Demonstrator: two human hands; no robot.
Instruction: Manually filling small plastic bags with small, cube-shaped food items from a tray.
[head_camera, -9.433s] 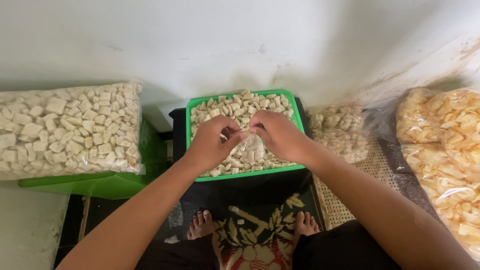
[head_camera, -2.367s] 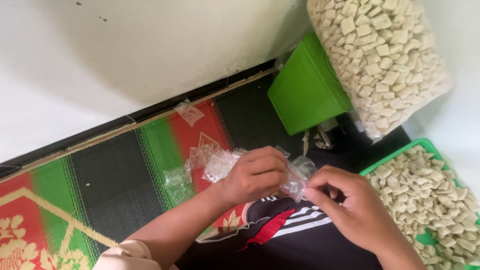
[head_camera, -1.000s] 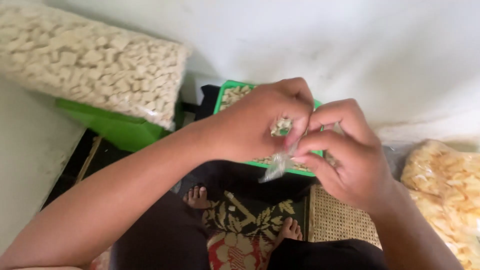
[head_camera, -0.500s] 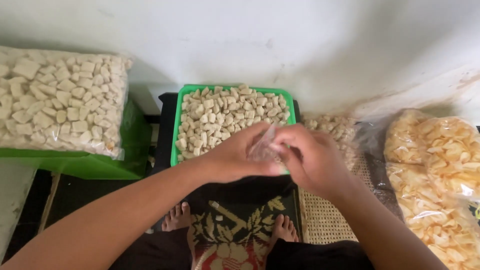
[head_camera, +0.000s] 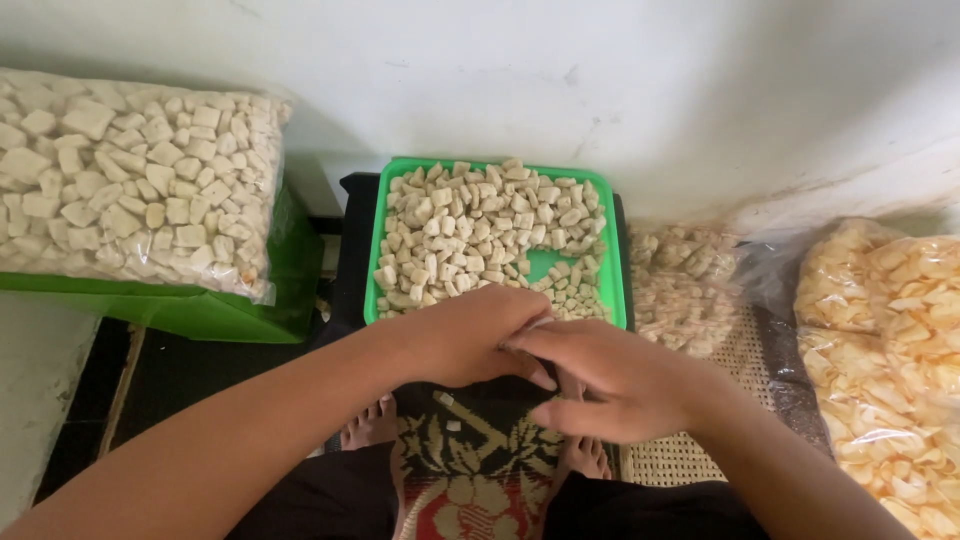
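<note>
My left hand (head_camera: 465, 335) and my right hand (head_camera: 610, 380) are pressed together over the near edge of a green tray (head_camera: 373, 270). Several pale cube-shaped snack pieces (head_camera: 480, 225) fill the tray. Between my fingers shows only a sliver of a small clear plastic bag (head_camera: 535, 322); the rest is hidden under both hands. My fingers are closed around it. My right hand lies partly over the left hand's fingertips.
A big clear bag of pale cubes (head_camera: 130, 190) lies on a green box (head_camera: 210, 315) at the left. Right of the tray sit small filled packets (head_camera: 685, 285) and a bag of orange-yellow crackers (head_camera: 890, 340). A woven mat (head_camera: 690, 465) and my feet (head_camera: 372, 428) are below.
My hands came back from the mat at the left to the tray and sank from above its middle to its near edge. The little bag is now mostly covered.
</note>
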